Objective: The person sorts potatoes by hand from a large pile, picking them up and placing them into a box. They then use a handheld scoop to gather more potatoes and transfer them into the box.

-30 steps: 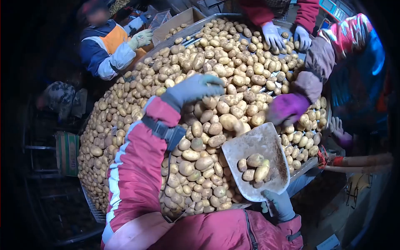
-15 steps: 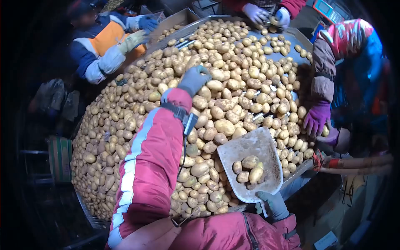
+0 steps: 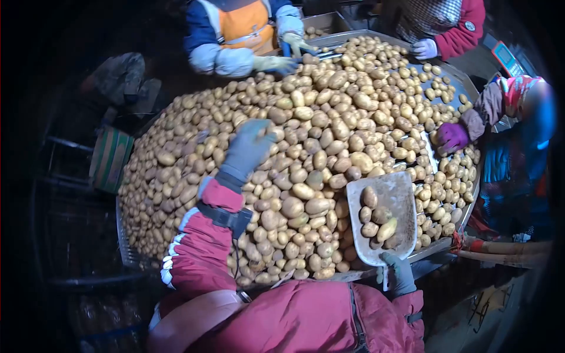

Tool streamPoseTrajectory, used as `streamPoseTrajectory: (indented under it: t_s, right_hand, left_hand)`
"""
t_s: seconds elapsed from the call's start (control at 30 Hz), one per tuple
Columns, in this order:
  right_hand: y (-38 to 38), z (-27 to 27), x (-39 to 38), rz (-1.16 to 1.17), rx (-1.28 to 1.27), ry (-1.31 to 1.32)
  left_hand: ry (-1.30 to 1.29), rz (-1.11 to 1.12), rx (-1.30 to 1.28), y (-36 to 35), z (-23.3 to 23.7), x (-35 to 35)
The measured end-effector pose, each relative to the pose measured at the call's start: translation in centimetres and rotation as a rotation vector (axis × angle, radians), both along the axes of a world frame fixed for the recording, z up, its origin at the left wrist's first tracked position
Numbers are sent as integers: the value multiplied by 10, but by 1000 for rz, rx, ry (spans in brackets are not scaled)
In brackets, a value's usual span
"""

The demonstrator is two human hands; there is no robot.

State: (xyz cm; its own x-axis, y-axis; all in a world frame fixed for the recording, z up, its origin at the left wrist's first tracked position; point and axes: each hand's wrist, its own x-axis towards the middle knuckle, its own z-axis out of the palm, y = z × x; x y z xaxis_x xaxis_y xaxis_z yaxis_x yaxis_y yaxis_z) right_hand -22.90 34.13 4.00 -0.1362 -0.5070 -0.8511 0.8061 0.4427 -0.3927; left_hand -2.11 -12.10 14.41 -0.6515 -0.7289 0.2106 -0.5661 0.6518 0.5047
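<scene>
A large heap of potatoes (image 3: 294, 206) fills the table in front of me. My left hand (image 3: 247, 150), in a grey-blue glove, reaches over the left middle of the heap. Its fingers are curved, with a gap between thumb and fingertips and nothing visible in them. At the near right edge, my right hand (image 3: 398, 275), also gloved, is closed round the handle of a whitish scoop (image 3: 400, 191). Several potatoes lie in this scoop, among them a longer yellowish potato (image 3: 386, 229). The scoop rests over the heap's near right part.
Across the heap, a co-worker's gloved hand (image 3: 275, 65) touches the potatoes. Another person's white glove (image 3: 424, 49) is at the far edge, and a purple glove (image 3: 452, 137) works at the right. A green-striped box (image 3: 112, 159) stands at left; a scale-like device (image 3: 507, 57) is far right.
My view has swung left. My left hand has drawn back toward me over the heap. The scoop stays in my right hand, and its potatoes have shifted. Co-workers' hands have moved.
</scene>
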Motion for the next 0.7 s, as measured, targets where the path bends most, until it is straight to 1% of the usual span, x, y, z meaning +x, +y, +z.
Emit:
streamPoseTrajectory:
  t_s: [0.03, 0.07, 0.13, 0.17, 0.23, 0.27, 0.3, 0.33, 0.37, 0.4, 0.43, 0.47, 0.53, 0.57, 0.6, 0.63, 0.67, 0.7]
  right_hand:
    - [1, -1, 0, -19, -22, -28]
    - [2, -2, 0, -6, -29, -30]
    - [1, -2, 0, -21, -62, -15]
    - [1, -1, 0, -1, -68, -16]
    - [-2, 5, 1, 9, -83, 18]
    - [-5, 6, 0, 8, -94, 39]
    - [-5, 2, 0, 9, -115, 30]
    - [-6, 5, 0, 32, -114, 31]
    - [-10, 6, 0, 45, -142, 63]
    - [-14, 8, 0, 52, -171, 96]
    - [-18, 9, 0, 64, -195, 112]
    - [-21, 10, 0, 70, -196, 116]
    - [-26, 16, 0, 81, -163, 70]
    - [-26, 17, 3, 68, -164, 48]
    - [-26, 19, 5, 97, -191, 102]
    - [-24, 18, 6, 115, -208, 121]
    - [-21, 18, 8, 137, -226, 137]
    - [-18, 18, 11, 128, -218, 137]
  left_hand:
    - [-55, 147, -17, -6, 17, 24]
    - [-136, 75, -347, -37, -2, 64]
    - [-286, 388, -423, -41, 1, 96]
    - [-289, 409, -426, -39, -12, 104]
    - [-530, 311, -856, -30, -47, 108]
    - [-334, 191, -660, -15, -33, 91]
    - [-366, 216, -336, -1, -31, 71]
    - [-349, 227, -408, 21, -28, 55]
    - [-509, 304, -329, 31, -42, 44]
    - [-559, 337, -397, 43, -51, 30]
    - [-623, 286, -230, 61, -25, 16]
    - [-602, 206, -377, 75, -30, 16]
    - [-609, -7, -276, 93, -43, 11]
    - [-510, -46, -86, 106, -39, 13]
    - [-412, -86, 102, 113, -32, 16]
    - [-511, -131, 29, 106, -49, 18]
    - [-495, -56, 20, 106, -44, 15]
    - [-450, 39, -60, 103, -41, 8]
